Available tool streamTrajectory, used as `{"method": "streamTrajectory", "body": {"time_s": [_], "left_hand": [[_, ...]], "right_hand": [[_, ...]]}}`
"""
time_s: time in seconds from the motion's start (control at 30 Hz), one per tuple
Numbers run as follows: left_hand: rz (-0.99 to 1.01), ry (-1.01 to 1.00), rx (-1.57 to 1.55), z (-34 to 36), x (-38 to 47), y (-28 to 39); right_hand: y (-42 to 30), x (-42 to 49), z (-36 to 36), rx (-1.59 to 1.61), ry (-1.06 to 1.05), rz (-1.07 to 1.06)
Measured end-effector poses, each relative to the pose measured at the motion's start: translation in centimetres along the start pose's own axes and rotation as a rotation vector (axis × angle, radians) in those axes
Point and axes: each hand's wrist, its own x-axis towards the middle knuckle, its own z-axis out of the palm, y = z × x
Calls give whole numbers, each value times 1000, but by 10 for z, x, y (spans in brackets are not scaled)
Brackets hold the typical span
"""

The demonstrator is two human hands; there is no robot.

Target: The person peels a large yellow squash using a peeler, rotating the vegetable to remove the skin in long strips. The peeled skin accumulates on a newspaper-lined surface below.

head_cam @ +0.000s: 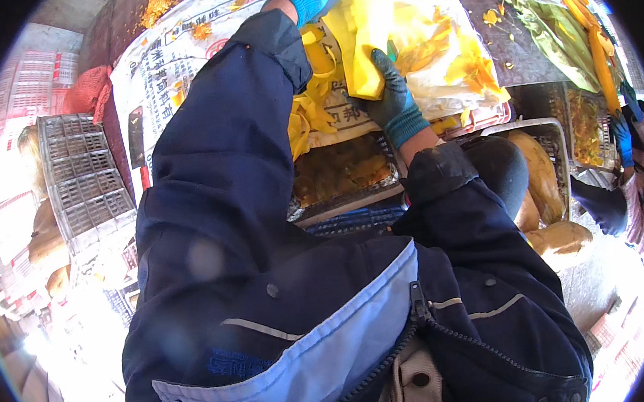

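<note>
A peeled yellow squash (364, 33) lies lengthwise before me over a white woven sack (175, 59) that bears printed writing. My right hand (390, 91), in a dark glove with a teal cuff, grips its near end, thumb on top. My left hand (309, 1), in a blue glove, is beside the squash's far end; blur and glare hide whether its fingers hold anything. Curled yellow peel strips (312, 114) hang over the sack's near edge, and more peel (440, 50) lies to the right of the squash.
Below the sack stands a crate (348, 170) with peel-coloured scraps. Unpeeled squashes (541, 178) fill a crate at my right. Another person's gloved hand (623, 135) shows at the right rim. At left are a plastic crate (84, 174) and a red mesh sack (89, 92).
</note>
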Motion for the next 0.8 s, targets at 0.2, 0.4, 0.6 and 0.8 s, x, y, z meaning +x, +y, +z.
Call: {"method": "streamTrajectory", "body": {"time_s": [0.2,0.4,0.6,0.8], "left_hand": [[-81,72,-135,37,-160,26],[-211,-143,-208,45,-303,40],[-31,154,-173,6,-123,37],[-103,81,148,15,-61,40]], "right_hand": [[0,6,11,94,-9,-13],[3,9,13,71,109,-4],[1,12,15,31,71,-4],[6,14,17,16,103,-56]]}}
